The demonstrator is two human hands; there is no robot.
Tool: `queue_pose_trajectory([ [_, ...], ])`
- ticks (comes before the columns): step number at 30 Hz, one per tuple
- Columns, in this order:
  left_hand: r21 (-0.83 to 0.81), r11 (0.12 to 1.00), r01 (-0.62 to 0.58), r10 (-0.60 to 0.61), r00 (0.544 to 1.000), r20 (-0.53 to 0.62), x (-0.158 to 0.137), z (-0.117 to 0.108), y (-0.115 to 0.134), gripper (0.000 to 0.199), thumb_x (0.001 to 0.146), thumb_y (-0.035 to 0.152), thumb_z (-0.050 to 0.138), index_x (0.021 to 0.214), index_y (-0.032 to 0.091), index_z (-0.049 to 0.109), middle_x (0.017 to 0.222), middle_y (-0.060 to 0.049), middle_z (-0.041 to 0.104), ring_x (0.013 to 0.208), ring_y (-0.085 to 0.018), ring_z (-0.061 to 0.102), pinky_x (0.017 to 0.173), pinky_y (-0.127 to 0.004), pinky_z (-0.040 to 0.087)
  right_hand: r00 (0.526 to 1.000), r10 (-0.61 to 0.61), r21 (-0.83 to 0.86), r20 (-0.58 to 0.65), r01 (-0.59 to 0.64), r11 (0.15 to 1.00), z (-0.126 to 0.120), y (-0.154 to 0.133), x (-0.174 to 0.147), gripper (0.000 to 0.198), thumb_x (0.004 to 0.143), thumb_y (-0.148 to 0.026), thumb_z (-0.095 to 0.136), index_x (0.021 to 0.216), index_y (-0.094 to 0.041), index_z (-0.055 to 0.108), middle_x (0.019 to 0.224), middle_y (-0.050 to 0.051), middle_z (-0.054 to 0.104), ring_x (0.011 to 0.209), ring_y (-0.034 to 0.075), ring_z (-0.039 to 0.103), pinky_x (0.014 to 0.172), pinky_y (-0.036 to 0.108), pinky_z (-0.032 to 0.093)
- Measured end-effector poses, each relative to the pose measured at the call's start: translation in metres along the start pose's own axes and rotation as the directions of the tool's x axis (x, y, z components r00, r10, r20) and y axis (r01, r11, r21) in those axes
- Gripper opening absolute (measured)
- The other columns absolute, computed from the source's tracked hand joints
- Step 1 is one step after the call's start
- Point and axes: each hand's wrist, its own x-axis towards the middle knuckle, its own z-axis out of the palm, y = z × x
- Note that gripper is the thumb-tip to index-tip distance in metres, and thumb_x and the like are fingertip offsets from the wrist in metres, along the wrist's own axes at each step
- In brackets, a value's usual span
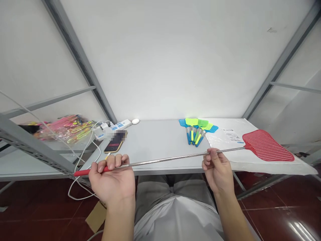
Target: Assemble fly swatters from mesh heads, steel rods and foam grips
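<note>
A red fly swatter (268, 145) with a long metal telescopic rod stretches across the view, its rod drawn out long. My left hand (112, 180), palm up, has its fingers curled round the red handle at the left end. With thumb and fingers, my right hand (217, 169) pinches the thin rod a little short of the red perforated head. That head is over the white plastic package at the right. Behind the rod, several shorter fly swatters (197, 132) in blue, green and yellow lie fanned out on the table.
A white power strip (120, 126) with plugs and cables stands at the table's back left, a phone (115, 142) in front of it. A white plastic package (229, 134) covers the right side. Bagged colourful items (72, 129) lie beyond the left grey metal post (75, 47).
</note>
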Motion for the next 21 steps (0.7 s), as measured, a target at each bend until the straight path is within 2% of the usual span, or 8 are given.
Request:
queue_pose_trajectory([
  [4,0.029,0.999,0.019,-0.02,0.999,0.042,-0.019,0.005,-0.015,0.03,0.089,0.027,0.046,0.066,0.021,0.029,0.057,0.006,0.03,0.054,-0.011,0.033,0.059,-0.025,0.04,0.998,0.045,-0.016,0.049,-0.044,0.999,0.008,0.015,-0.009,0.02,0.079,-0.037,0.076,0.084,-0.019,0.067,0.063,-0.003,0.055,0.054,0.008,0.05,0.043,0.017,0.042],
  [7,0.042,0.995,0.094,-0.097,0.992,0.077,-0.036,0.006,-0.035,0.03,0.09,0.029,0.048,0.067,0.021,0.031,0.058,0.005,0.032,0.056,-0.012,0.036,0.06,-0.026,0.04,0.992,0.087,-0.04,0.095,-0.083,0.996,0.014,0.024,-0.017,0.021,0.079,-0.037,0.076,0.086,-0.019,0.068,0.063,-0.003,0.055,0.054,0.009,0.051,0.044,0.019,0.044],
  [11,0.038,0.979,0.202,-0.205,0.973,0.105,-0.048,0.003,-0.055,0.028,0.092,0.03,0.048,0.069,0.021,0.035,0.062,0.004,0.039,0.061,-0.013,0.041,0.066,-0.028,0.042,0.998,0.048,-0.062,0.046,-0.045,0.997,0.016,0.024,-0.019,0.021,0.078,-0.037,0.076,0.086,-0.02,0.068,0.065,-0.002,0.058,0.053,0.008,0.049,0.044,0.021,0.043],
  [17,-0.017,0.926,0.378,-0.377,0.925,0.033,-0.037,-0.008,-0.059,0.025,0.091,0.026,0.05,0.069,0.02,0.038,0.065,0.004,0.043,0.065,-0.014,0.048,0.07,-0.03,0.044,0.995,0.052,-0.127,0.084,-0.041,0.991,0.005,0.007,-0.008,0.024,0.076,-0.038,0.078,0.088,-0.019,0.071,0.057,-0.003,0.055,0.05,0.008,0.048,0.047,0.021,0.043],
  [19,-0.029,0.92,0.39,-0.39,0.921,0.021,-0.028,-0.011,-0.054,0.025,0.09,0.025,0.049,0.069,0.02,0.038,0.065,0.004,0.044,0.064,-0.013,0.048,0.069,-0.031,0.045,0.995,0.051,-0.06,0.082,-0.046,0.997,-0.001,-0.002,-0.004,0.025,0.078,-0.041,0.075,0.089,-0.019,0.071,0.054,-0.005,0.051,0.049,0.007,0.046,0.047,0.02,0.042],
  [21,-0.039,0.938,0.345,-0.344,0.939,0.029,-0.019,-0.011,-0.046,0.025,0.09,0.024,0.048,0.068,0.019,0.038,0.063,0.004,0.043,0.062,-0.013,0.047,0.067,-0.031,0.045,0.999,0.034,0.054,0.028,-0.035,0.998,-0.006,-0.013,0.001,0.028,0.081,-0.046,0.071,0.083,-0.019,0.07,0.053,-0.006,0.044,0.048,0.006,0.041,0.046,0.019,0.04],
])
